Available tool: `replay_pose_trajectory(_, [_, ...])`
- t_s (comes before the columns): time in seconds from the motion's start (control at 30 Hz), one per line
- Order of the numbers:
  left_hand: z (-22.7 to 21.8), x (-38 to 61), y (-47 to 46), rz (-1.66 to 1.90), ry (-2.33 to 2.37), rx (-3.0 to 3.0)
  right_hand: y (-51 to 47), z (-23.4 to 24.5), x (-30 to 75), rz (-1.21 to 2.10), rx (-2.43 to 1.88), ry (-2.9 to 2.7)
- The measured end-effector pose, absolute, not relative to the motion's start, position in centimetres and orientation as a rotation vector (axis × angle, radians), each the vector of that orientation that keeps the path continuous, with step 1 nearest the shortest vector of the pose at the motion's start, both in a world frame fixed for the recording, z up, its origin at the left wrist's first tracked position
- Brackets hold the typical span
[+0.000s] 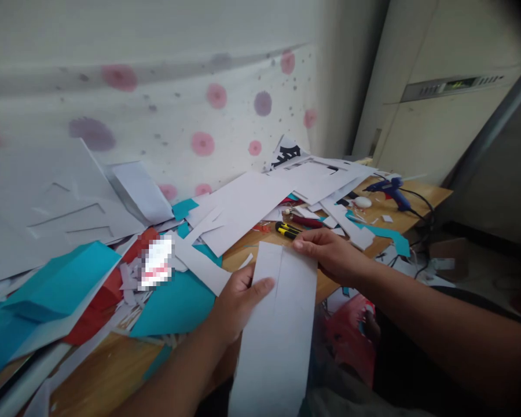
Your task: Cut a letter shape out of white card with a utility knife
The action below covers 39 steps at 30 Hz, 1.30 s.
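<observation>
A long white board strip [278, 341] stretches from above my lap toward the table, with a thin line or slit running down its upper part. My left hand [242, 298] grips its left edge, thumb flat on the face and the other fingers behind. At the far right corner, my right hand [325, 249] pinches the same strip between thumb and fingers. Just beyond that corner, a yellow and black utility knife [287, 230] lies on the table. Part of the strip's lower end runs out of view at the bottom.
The wooden table [99, 376] carries white board offcuts [252, 200], turquoise sheets [178, 304] and red pieces [102, 304]. A blue glue gun [391, 191] with its cable lies at the right. Behind is a flowered sheet [238, 116]; a pale air conditioner-like cabinet [455, 75] stands right.
</observation>
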<state>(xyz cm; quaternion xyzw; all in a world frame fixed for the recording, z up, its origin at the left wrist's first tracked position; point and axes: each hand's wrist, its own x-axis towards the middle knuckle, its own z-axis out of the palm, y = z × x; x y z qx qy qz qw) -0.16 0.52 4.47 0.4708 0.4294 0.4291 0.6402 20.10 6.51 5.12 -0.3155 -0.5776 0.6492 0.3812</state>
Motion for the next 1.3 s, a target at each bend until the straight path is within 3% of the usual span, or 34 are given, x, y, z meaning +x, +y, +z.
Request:
replay_pose_trajectory(0.3, [4.5,-0.1,0.9,0.894,1.005,1.277,8.8,9.1,19.4,1.653,-0.69,-2.127])
replay_pose_trajectory(0.53, [4.5,0.3,1.5,0.742,0.966,1.374,10.6,8.7,19.2,1.772,-0.453,-2.278])
replay_pose_trajectory(0.67, [4.7,0.8,1.8,0.705,0.913,1.244,10.8,7.3,19.6,1.88,-0.368,-2.172])
replay_pose_trajectory(0.83, [5.3,1.6,2.1,0.718,0.876,1.237,10.3,5.4,19.7,2.096,-0.261,-1.655])
replay_pose_trajectory(1.0, [4.8,2.2,2.4,0.902,0.871,1.116,11.3,5.1,21.2,1.776,-0.6,-1.418])
replay_pose_trajectory(1.13, [3.7,2.2,3.1,1.043,0.974,1.111,11.6,6.0,22.7,1.451,-0.949,-1.594])
replay_pose_trajectory(1.3, [2.4,1.9,3.9,1.205,1.066,1.107,10.3,5.6,22.4,1.571,-1.01,-1.776])
